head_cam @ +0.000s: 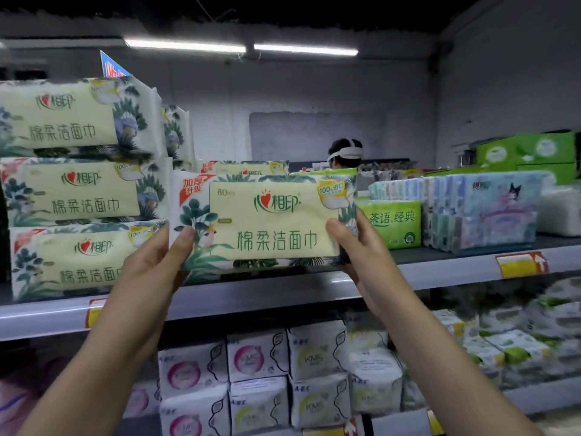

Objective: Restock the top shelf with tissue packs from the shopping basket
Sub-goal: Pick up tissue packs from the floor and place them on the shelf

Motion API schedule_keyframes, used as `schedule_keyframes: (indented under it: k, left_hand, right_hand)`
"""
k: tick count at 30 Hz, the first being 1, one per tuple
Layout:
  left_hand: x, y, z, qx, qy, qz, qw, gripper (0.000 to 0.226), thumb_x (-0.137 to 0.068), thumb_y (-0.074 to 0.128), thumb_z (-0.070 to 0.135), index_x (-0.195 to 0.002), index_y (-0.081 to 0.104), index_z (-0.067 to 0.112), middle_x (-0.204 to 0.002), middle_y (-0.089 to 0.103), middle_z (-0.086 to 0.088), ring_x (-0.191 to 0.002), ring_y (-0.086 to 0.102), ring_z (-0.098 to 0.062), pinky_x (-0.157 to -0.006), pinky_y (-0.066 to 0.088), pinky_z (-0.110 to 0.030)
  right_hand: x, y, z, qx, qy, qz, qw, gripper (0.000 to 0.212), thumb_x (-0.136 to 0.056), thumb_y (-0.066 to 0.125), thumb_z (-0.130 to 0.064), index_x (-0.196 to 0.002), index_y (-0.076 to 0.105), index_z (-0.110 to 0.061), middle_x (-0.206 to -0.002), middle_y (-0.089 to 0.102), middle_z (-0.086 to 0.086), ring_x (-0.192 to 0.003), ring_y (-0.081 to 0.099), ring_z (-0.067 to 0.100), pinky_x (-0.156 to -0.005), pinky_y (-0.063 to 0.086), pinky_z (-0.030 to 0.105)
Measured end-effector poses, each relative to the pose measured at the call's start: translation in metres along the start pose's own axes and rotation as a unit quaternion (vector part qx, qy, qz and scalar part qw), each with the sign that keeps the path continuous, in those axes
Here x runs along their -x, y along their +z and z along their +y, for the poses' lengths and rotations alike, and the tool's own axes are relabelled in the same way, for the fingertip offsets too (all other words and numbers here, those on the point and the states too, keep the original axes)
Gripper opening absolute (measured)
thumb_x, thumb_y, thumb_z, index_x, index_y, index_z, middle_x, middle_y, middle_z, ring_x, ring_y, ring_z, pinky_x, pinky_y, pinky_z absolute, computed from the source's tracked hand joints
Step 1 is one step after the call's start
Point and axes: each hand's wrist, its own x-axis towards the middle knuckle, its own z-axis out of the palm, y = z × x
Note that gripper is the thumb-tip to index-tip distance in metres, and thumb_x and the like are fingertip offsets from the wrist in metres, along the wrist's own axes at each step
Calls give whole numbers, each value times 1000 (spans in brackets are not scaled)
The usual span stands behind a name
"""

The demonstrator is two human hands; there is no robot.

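Both hands clamp one tissue pack (267,220) at the top shelf (251,297) edge, left hand (157,259) and right hand (358,250) at its ends, thumbs on front. It's pale yellow with leafy print. A three-high stack (81,190) sits tight left, green packs (391,223) right.

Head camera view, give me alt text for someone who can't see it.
A left hand and right hand hold a cream-and-green tissue pack by its ends at the front of the top shelf. Three matching packs are stacked to its left; a green pack and blue packs sit to its right.
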Motion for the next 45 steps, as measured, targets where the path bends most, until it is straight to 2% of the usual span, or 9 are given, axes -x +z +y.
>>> schedule_keyframes:
  k: [7, 11, 14, 17, 20, 22, 29, 34, 45]
  left_hand:
    - [-52, 0, 21, -27, 22, -11, 999, 37, -92, 53, 36, -121, 61, 14, -106, 71, 7, -97, 65, -6, -105, 37, -29]
    - [-78, -2, 28, -56, 54, -2, 997, 25, -95, 49, 33, -106, 65, 17, -91, 72, 6, -78, 67, 0, -71, 47, -14]
    - [-95, -3, 25, -56, 62, 16, 996, 36, -95, 51, 32, -124, 57, 12, -102, 68, 3, -76, 68, -2, -76, 51, -19]
    - [-107, -7, 18, -70, 64, 23, 995, 23, -94, 52, 35, -114, 59, 25, -89, 70, 10, -67, 69, 2, -87, 47, -34]
    - [-116, -10, 6, -119, 69, 23, 990, 23, -96, 48, 35, -97, 65, 20, -88, 73, -3, -66, 69, -5, -73, 51, -35]
    - [-121, -11, -4, -167, 81, 44, 982, 27, -95, 46, 41, -96, 65, 22, -91, 72, -7, -81, 70, -21, -81, 52, -44]
    - [-128, 4, -33, -411, 213, 150, 874, 52, -101, 32, 32, -146, 26, 8, -68, 58, -16, -63, 54, -32, -54, 34, -34]
    - [-132, 13, -56, -486, 264, 254, 793, 51, -101, 30, 28, -136, 37, -8, -70, 61, -32, -61, 59, -46, -53, 32, -37]
    - [-135, 16, -62, -544, 270, 308, 732, 43, -99, 38, 18, -127, 49, -12, -81, 64, -34, -85, 58, -50, -49, 45, -50]
  right_hand:
    - [-65, 6, -7, 15, -41, -14, 999, 58, -77, 68, -50, -130, 47, -39, -130, 56, -15, -118, 53, 3, -100, 45, 31]
    - [-94, 16, -11, 35, -54, -36, 997, 46, -85, 63, -46, -128, 48, -38, -124, 57, -15, -122, 51, 12, -106, 40, 38]
    - [-109, 23, -11, 45, -53, -47, 996, 34, -89, 59, -41, -122, 48, -42, -111, 56, -23, -114, 53, 7, -102, 42, 31]
    - [-117, 30, -14, 80, -63, -65, 993, 33, -94, 52, -37, -126, 45, -38, -107, 51, -30, -102, 50, -7, -86, 41, 14]
    - [-124, 34, -9, 127, -76, -66, 987, 54, -95, 48, -42, -144, 31, -28, -121, 40, -27, -116, 39, -3, -94, 30, 19]
    - [-127, 37, 3, 143, -67, -63, 985, 61, -95, 47, -44, -148, 24, -26, -132, 37, -18, -124, 33, 2, -96, 27, 21]
    - [-139, 40, 45, 137, -108, -28, 984, 45, -94, 49, -38, -137, 43, -28, -115, 59, -19, -98, 53, -19, -82, 39, 2]
    - [-141, 37, 59, 134, -120, -8, 984, 42, -94, 49, -41, -135, 45, -33, -103, 63, -27, -94, 54, -18, -79, 39, 4]
    - [-143, 32, 67, 150, -129, -24, 980, 45, -93, 44, -46, -137, 36, -43, -100, 55, -44, -95, 49, -26, -81, 36, 3]
